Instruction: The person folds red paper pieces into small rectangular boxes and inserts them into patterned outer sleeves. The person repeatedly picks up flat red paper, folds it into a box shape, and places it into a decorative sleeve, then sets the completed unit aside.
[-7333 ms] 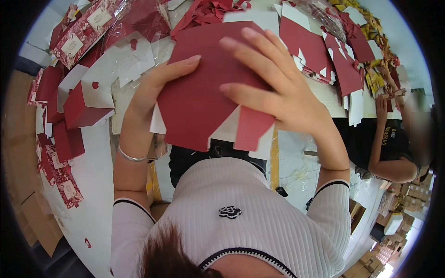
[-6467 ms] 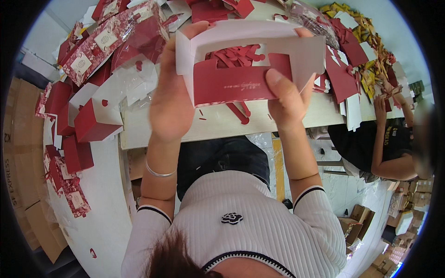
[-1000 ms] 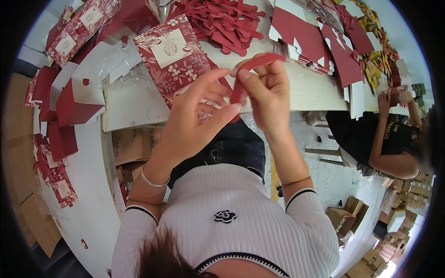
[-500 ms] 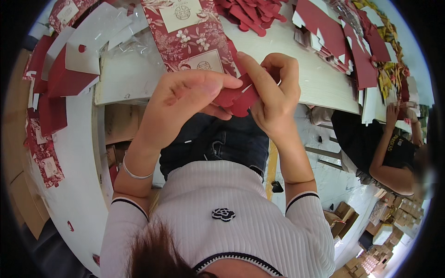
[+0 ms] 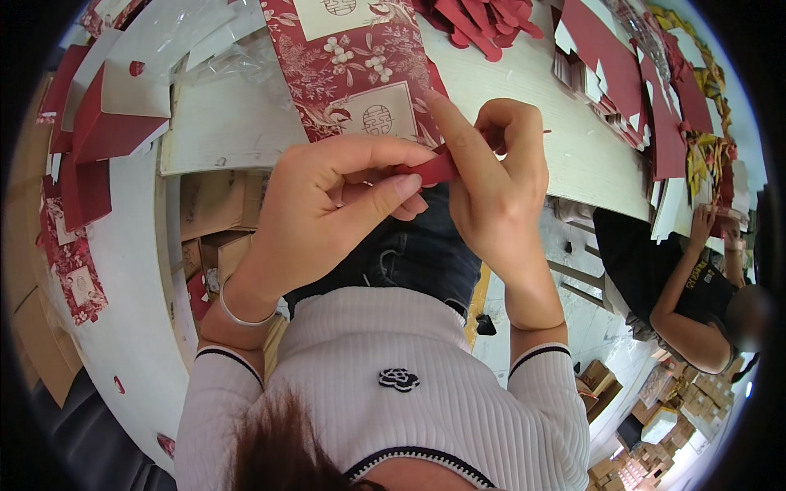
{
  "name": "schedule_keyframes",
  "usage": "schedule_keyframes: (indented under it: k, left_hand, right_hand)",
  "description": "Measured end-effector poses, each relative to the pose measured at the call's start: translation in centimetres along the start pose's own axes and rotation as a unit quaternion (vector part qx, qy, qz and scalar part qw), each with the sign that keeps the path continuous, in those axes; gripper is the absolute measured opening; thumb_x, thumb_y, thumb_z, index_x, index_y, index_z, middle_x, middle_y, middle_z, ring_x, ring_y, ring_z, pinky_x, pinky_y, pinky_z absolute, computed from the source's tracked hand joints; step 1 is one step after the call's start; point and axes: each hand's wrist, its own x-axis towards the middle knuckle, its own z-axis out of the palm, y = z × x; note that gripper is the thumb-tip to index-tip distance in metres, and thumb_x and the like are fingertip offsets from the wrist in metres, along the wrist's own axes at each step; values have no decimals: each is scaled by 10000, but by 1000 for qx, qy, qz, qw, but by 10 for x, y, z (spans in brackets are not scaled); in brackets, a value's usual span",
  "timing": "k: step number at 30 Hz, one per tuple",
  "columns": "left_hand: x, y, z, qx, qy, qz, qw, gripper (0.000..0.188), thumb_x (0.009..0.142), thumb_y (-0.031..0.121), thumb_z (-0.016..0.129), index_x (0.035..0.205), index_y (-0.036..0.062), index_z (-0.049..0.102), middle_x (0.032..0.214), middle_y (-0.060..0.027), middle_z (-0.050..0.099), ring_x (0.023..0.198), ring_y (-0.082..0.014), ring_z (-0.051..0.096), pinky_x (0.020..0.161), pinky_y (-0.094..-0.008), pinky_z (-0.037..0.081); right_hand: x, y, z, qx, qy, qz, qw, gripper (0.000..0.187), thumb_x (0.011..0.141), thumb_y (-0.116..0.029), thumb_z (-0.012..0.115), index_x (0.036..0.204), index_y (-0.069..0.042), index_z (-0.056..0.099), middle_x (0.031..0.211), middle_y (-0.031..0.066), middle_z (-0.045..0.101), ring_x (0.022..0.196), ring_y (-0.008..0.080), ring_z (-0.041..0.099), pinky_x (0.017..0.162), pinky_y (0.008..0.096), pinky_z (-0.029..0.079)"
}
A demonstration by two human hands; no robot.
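A small red die-cut card strip [image 5: 434,170] is held between my two hands, just off the table's near edge. My left hand [image 5: 336,196] pinches one end of it between thumb and fingers. My right hand [image 5: 495,168] grips the other part, its index finger stretched along the strip and the other fingers curled. A thin red tip sticks out past the right hand's knuckles. Beyond my hands lies a red and cream flower-patterned box piece [image 5: 348,78]. Much of the strip is hidden by my fingers.
A heap of red card strips [image 5: 479,24] lies at the far side of the table [image 5: 491,82]. Stacked red box blanks [image 5: 610,78] lie at right, folded red boxes [image 5: 115,114] at left. Another person [image 5: 688,295] works at the right.
The red strip, which was spread with its notched end showing, is now folded narrower between my hands. My left thumb has come up onto it. The view has shifted slightly.
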Motion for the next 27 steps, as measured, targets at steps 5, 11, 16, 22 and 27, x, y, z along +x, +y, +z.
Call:
schedule_keyframes:
  k: [5,11,16,22,27]
  left_hand:
    - [1,5,-2,47,18,22,998,182,839,-58,465,1010,-80,524,1077,-113,491,825,-174,604,722,-256,513]
    - [0,-2,0,25,-4,94,995,288,830,-87,465,1102,-59,375,1088,-81,411,885,-148,569,745,-244,495]
    - [3,-6,-2,69,7,110,991,324,805,-87,520,1087,-28,374,1017,-78,478,869,-131,573,740,-234,487]
    - [8,-8,-9,16,72,84,994,356,759,-67,593,1059,2,414,837,-95,603,744,-125,610,658,-220,499]
    - [6,-8,-7,13,121,114,986,285,759,-57,603,1025,-15,511,795,-103,625,721,-124,613,629,-211,497]
  right_hand:
    - [15,2,-38,151,-104,-1,983,447,583,9,576,1030,-9,593,1013,159,502,824,280,527,709,317,410]
    - [13,-7,-24,108,-155,-28,982,427,663,-34,607,1074,27,512,761,89,494,673,236,501,599,323,384]
    - [14,-13,-6,122,-130,31,983,192,727,-33,589,906,-18,521,749,96,477,663,256,482,584,333,359]
    - [18,-9,-10,243,-142,118,952,135,752,-2,551,877,-30,510,763,105,475,674,272,473,606,335,365]
    - [21,-7,-2,299,-119,145,936,94,755,12,568,825,-18,513,732,115,492,637,257,506,570,309,404]
